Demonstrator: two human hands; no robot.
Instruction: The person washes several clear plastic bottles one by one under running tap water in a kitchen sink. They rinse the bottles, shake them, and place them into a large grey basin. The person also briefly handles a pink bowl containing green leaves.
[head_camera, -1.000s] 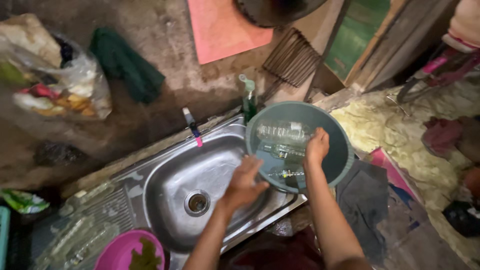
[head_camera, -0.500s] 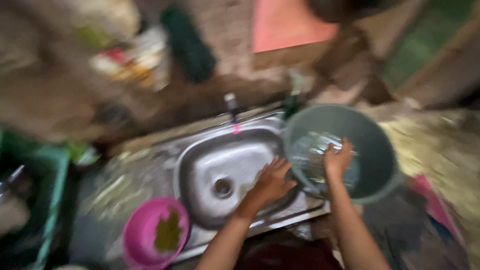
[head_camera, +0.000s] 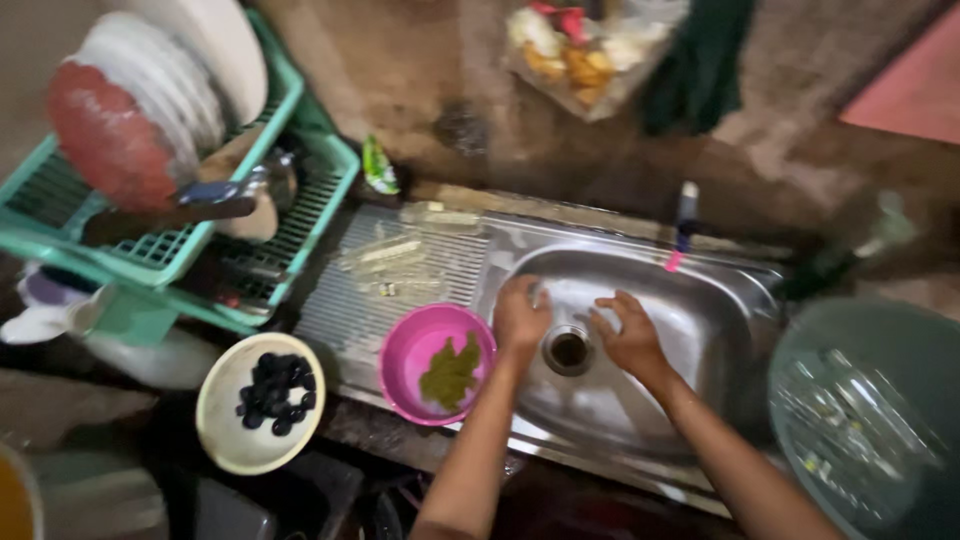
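Resting both empty, loosely spread hands, left hand (head_camera: 520, 315) and right hand (head_camera: 628, 335), the person touches the sink (head_camera: 700, 300), likely rigid, wet and slippery steel.

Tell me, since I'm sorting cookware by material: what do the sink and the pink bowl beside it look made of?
The sink looks like stainless steel: silvery grey, with soft reflections and a ribbed draining board. The pink bowl looks like plastic: a uniform bright colour with a dull sheen, though the picture is too blurred to be sure.

Sink basin (head_camera: 690, 330) open — pink bowl (head_camera: 415, 350) crowds left.
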